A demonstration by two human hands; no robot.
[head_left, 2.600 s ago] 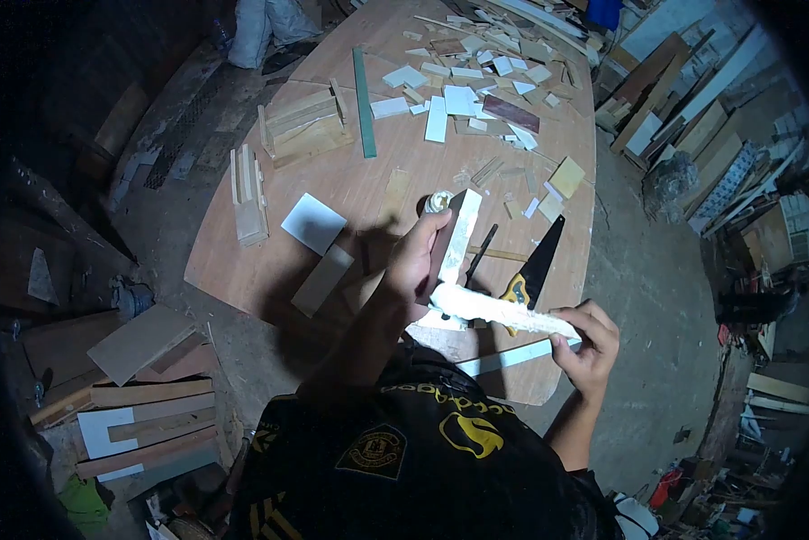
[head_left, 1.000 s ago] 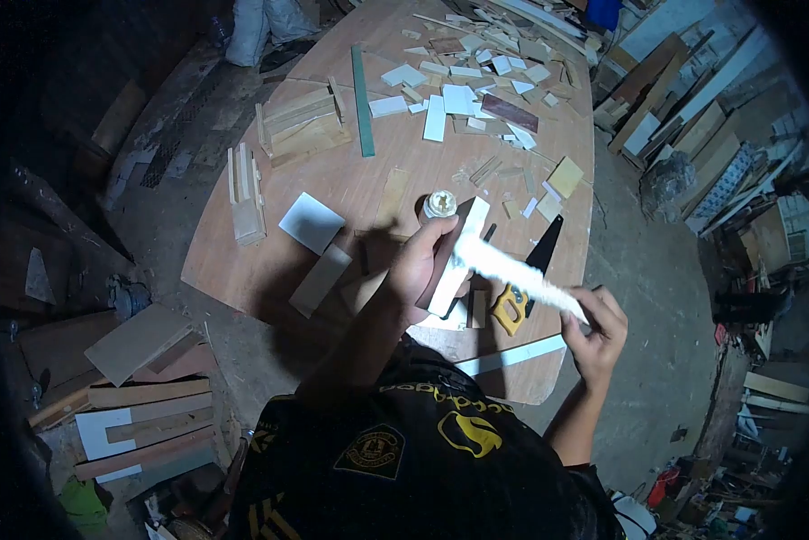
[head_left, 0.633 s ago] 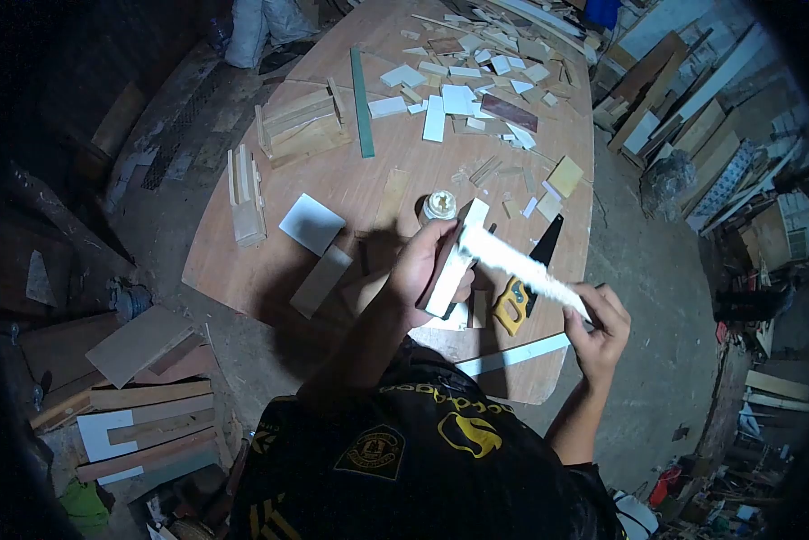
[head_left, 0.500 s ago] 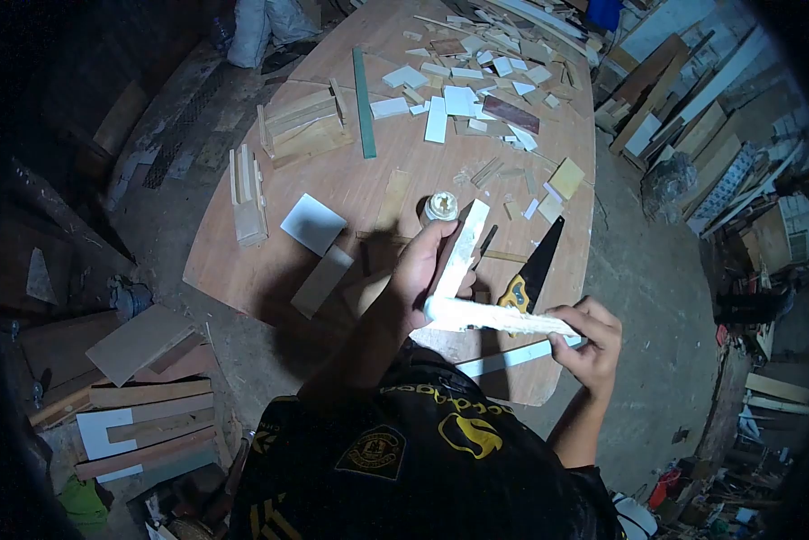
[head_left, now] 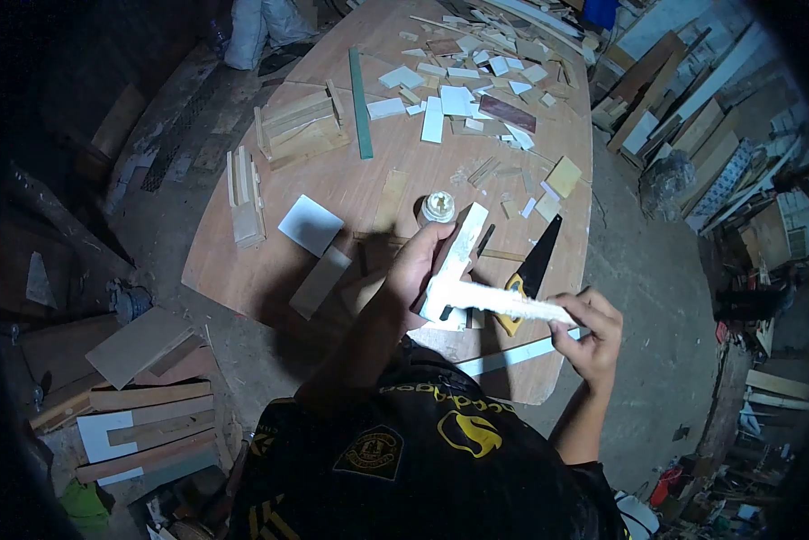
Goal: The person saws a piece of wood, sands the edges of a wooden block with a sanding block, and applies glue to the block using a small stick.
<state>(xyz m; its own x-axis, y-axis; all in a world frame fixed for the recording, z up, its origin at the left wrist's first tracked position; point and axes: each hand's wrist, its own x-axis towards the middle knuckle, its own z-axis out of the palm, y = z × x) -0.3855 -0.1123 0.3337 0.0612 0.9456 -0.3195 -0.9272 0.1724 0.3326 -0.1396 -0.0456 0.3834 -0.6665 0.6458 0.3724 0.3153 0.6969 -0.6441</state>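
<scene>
My left hand (head_left: 413,263) is wrapped round a narrow piece of wood (head_left: 464,241) whose bright, pale face is turned up, tilted above the table. In my right hand (head_left: 592,337), a rough whitish stick (head_left: 512,304) is pinched between thumb and fingers at its outer end. The stick's other end overlaps the lower part of the wood piece. Just beyond my left hand stands an open jar (head_left: 438,208) with pale, smeared contents. A handsaw (head_left: 537,263) with a yellow and black handle lies near my right hand.
The wooden table (head_left: 233,270) bears a white square panel (head_left: 311,225), a green strip (head_left: 360,103) and box-like wooden assemblies (head_left: 303,124). Many offcuts (head_left: 458,99) cover its far end. A long white strip (head_left: 521,355) lies at the near edge. Boards (head_left: 152,423) are stacked at lower left.
The stick's inner end has shifted slightly right and up along the lower part of the wood piece. Both hands keep their holds; the whole view has shifted slightly.
</scene>
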